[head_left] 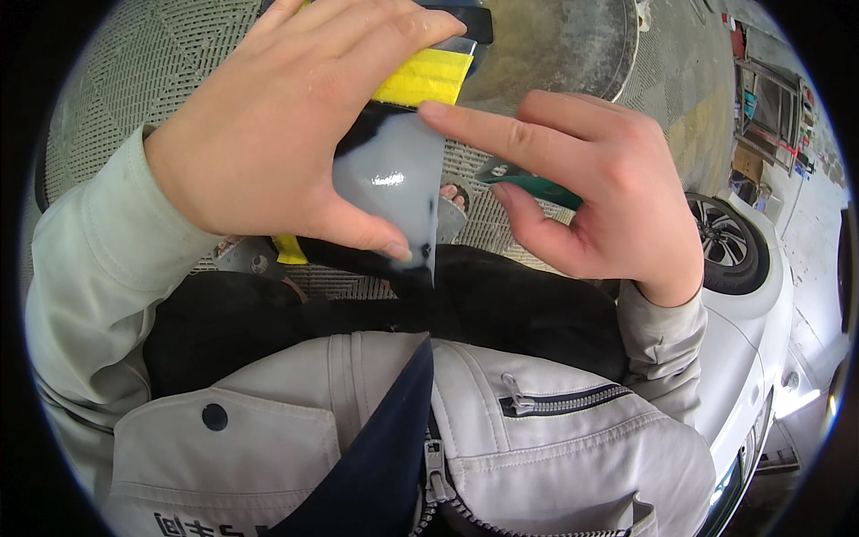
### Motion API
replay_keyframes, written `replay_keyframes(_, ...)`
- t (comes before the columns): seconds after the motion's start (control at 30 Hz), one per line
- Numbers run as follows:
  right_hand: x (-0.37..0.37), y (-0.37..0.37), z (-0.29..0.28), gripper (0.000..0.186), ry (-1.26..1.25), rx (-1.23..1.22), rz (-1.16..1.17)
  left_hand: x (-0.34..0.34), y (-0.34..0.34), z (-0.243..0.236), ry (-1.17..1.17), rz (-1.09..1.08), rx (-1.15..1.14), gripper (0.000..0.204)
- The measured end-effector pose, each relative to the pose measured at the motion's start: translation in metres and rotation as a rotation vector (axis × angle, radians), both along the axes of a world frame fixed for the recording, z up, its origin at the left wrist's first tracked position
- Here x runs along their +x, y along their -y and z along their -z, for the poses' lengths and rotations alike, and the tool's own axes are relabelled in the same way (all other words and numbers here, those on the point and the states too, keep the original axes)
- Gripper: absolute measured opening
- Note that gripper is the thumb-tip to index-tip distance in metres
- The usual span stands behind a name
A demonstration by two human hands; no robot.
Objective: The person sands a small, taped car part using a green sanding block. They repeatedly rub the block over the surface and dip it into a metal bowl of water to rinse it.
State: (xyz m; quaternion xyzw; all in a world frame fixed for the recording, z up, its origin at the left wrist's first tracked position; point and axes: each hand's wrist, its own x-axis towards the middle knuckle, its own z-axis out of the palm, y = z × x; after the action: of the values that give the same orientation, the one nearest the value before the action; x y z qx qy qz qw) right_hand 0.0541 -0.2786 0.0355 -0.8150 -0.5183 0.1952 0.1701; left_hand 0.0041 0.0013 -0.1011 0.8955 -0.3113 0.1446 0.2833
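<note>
Grey grid flooring (116,72) fills the upper left. At upper centre the left hand (268,125) is closed around a yellow-and-black tool with a clear film (394,170). Centre right, the right hand (591,188) pinches a green scraper (528,183), seemingly mid-peel; careful separating comes next. A white car (761,304) sits right.

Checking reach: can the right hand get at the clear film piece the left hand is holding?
Probably yes. The right hand already has its index fingertip at the edge of the clear film piece, which the left hand holds up. Nothing sits between them, though the right hand also pinches a green tool.
</note>
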Motion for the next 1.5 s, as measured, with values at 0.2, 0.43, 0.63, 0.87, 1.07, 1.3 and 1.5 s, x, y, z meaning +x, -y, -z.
replay_keyframes(0.2,0.012,0.014,-0.009,0.065,-0.057,-0.048,-0.032,-0.001,-0.006,0.004,-0.003,-0.003,0.063,0.11)
replay_keyframes(0.43,0.016,0.016,-0.011,0.064,-0.12,-0.011,-0.036,-0.006,-0.012,0.002,-0.016,0.004,0.125,0.118)
replay_keyframes(0.63,0.011,0.008,-0.004,0.07,-0.035,0.028,-0.047,-0.004,-0.013,0.001,-0.02,-0.002,0.179,0.125)
replay_keyframes(0.87,0.005,0.009,0.001,0.075,-0.019,-0.026,-0.035,-0.005,-0.013,0.001,-0.002,0.025,0.258,0.134)
replay_keyframes(1.07,-0.001,0.012,0.004,0.075,-0.009,0.001,-0.05,-0.002,-0.006,-0.019,0.0,0.063,0.334,0.14)
replay_keyframes(1.3,-0.014,0.021,0.009,0.072,-0.07,0.05,-0.043,-0.008,-0.001,-0.054,-0.342,0.128,0.179,0.142)
replay_keyframes(1.5,-0.016,0.02,0.005,0.062,-0.134,0.107,-0.089,-0.009,-0.002,-0.053,-0.331,0.122,0.191,0.145)
